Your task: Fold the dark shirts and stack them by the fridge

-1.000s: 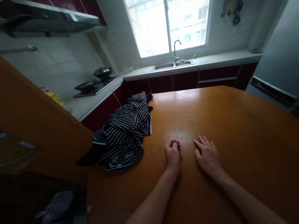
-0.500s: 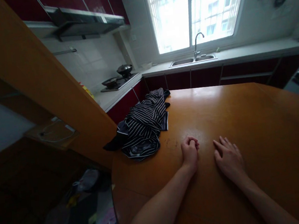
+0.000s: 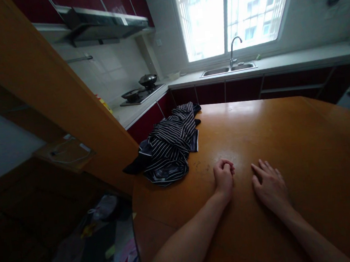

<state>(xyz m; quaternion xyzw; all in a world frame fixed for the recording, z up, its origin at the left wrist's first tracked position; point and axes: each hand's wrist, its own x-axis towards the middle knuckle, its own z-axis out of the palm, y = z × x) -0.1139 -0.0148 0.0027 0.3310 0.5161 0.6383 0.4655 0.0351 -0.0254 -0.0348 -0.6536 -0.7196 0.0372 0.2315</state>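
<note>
My left hand (image 3: 224,180) rests on its side on the wooden table (image 3: 304,146), fingers curled into a loose fist with the thumb on top; nothing shows in it. To its right, my right hand (image 3: 271,187) lies palm down on the tabletop, fingers slightly spread and holding nothing. A crumpled black garment with white stripes (image 3: 172,137) is heaped at the table's left edge. It is nearest to my left hand, but neither hand touches it. One dark end of the cloth hangs past the edge.
Beyond the table runs a counter with a double sink (image 3: 215,71) and tap. A covered wok (image 3: 147,80) and a pan (image 3: 130,95) stand on the stove at the back left. A wooden post (image 3: 73,87) rises at left; bags (image 3: 106,207) lie on the floor.
The view has shifted slightly, so everything sits a little further right in the picture. Both hands and the striped garment keep their places on the table.
</note>
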